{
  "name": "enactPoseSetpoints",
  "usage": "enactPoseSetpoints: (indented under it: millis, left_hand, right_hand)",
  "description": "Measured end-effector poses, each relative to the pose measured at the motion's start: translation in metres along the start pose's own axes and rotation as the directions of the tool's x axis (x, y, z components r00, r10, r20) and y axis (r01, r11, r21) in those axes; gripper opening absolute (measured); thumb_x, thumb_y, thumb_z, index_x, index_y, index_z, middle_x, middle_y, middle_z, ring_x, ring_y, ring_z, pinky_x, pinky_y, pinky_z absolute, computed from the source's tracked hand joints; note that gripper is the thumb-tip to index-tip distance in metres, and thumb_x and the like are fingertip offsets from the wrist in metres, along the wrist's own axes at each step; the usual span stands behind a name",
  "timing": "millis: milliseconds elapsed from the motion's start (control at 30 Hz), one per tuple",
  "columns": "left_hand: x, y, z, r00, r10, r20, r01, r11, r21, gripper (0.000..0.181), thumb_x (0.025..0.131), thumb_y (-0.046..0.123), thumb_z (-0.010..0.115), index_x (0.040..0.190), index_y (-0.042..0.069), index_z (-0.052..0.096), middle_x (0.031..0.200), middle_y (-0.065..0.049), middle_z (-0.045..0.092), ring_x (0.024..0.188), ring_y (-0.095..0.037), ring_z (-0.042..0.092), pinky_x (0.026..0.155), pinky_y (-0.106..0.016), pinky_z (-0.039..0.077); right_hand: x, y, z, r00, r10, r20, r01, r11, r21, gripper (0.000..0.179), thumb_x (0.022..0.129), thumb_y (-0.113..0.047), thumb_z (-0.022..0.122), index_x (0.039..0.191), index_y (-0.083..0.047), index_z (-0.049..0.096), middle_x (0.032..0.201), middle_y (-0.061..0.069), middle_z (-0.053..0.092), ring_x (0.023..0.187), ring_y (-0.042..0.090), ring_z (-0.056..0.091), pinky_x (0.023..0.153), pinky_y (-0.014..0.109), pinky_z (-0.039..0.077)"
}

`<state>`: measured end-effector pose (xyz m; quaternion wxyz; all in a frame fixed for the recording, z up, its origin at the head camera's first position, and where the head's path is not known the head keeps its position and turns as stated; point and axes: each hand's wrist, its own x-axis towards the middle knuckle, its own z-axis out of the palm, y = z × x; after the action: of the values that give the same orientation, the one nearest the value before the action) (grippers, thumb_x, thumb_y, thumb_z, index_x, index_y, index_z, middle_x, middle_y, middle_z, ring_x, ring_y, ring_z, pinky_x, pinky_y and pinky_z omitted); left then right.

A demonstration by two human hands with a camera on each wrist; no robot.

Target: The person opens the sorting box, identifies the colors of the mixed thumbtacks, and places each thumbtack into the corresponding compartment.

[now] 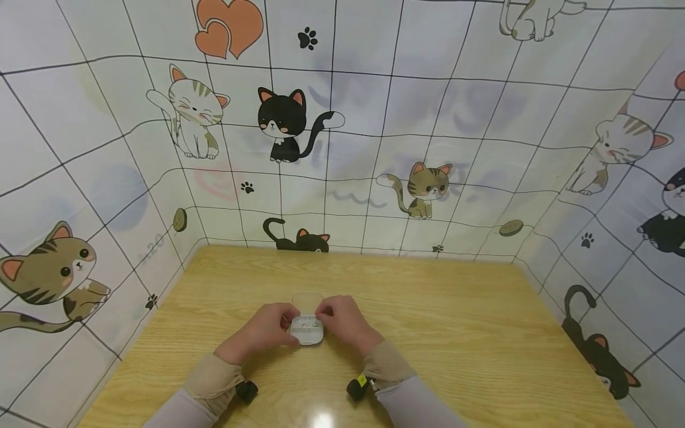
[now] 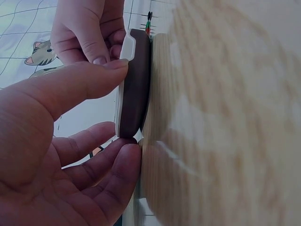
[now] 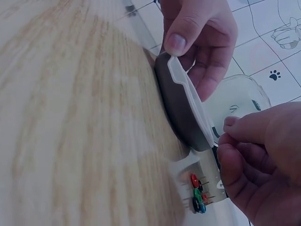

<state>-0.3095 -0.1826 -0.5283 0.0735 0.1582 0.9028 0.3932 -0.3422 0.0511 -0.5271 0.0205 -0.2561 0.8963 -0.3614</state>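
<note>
A small compartment case (image 1: 307, 330) lies on the table with its clear lid (image 3: 240, 96) raised. Its inside is white, its outer shell (image 2: 136, 84) dark; tiny pale bits show in the two back compartments. My left hand (image 1: 270, 326) holds the case by its left side, thumb at the front edge, fingers behind. At the back right corner, my right hand (image 1: 345, 321) has thumb and forefinger brought together by the rim, the other fingers curled. Whether something tiny is between those fingertips is too small to tell.
Several small red, green and blue things (image 3: 198, 193) with thin pins show past the case in the wrist views. The wooden table (image 1: 455, 333) is bounded by cat-print sheeting (image 1: 364, 148) at the back and sides.
</note>
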Motion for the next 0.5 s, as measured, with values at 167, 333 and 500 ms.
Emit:
enactPoseSetpoints:
  millis: [167,333,500]
  left_hand:
    - [0.000,0.001,0.000,1.000,-0.009,0.000,0.009,1.000,-0.004,0.049,0.074,0.015,0.096,0.115,0.005,0.072,0.097,-0.004,0.068,0.089,-0.018,0.059,0.077,-0.029,0.049]
    - [0.001,-0.001,0.000,1.000,-0.013,-0.001,0.013,1.000,0.000,0.048,0.073,0.016,0.096,0.114,0.007,0.073,0.096,-0.004,0.067,0.089,-0.018,0.058,0.077,-0.029,0.049]
    - [0.001,-0.003,0.001,1.000,-0.014,-0.002,0.014,1.000,-0.006,0.048,0.073,0.015,0.096,0.114,0.007,0.073,0.096,-0.002,0.067,0.089,-0.017,0.058,0.078,-0.029,0.049]
  right_hand:
    - [0.000,0.002,-0.006,1.000,0.019,0.016,-0.020,1.000,0.024,0.010,0.101,-0.011,0.071,0.098,-0.012,0.081,0.089,-0.007,0.072,0.080,0.007,0.060,0.074,0.024,0.053]
    - [0.002,0.006,-0.009,1.000,0.008,0.001,-0.008,0.999,0.033,0.010,0.100,-0.012,0.072,0.093,-0.014,0.079,0.088,-0.007,0.073,0.080,0.005,0.060,0.076,0.025,0.053]
    - [0.001,0.006,-0.012,1.000,0.020,-0.003,-0.020,0.999,0.031,0.011,0.099,-0.012,0.072,0.092,-0.014,0.079,0.087,-0.007,0.073,0.081,0.006,0.061,0.078,0.027,0.054]
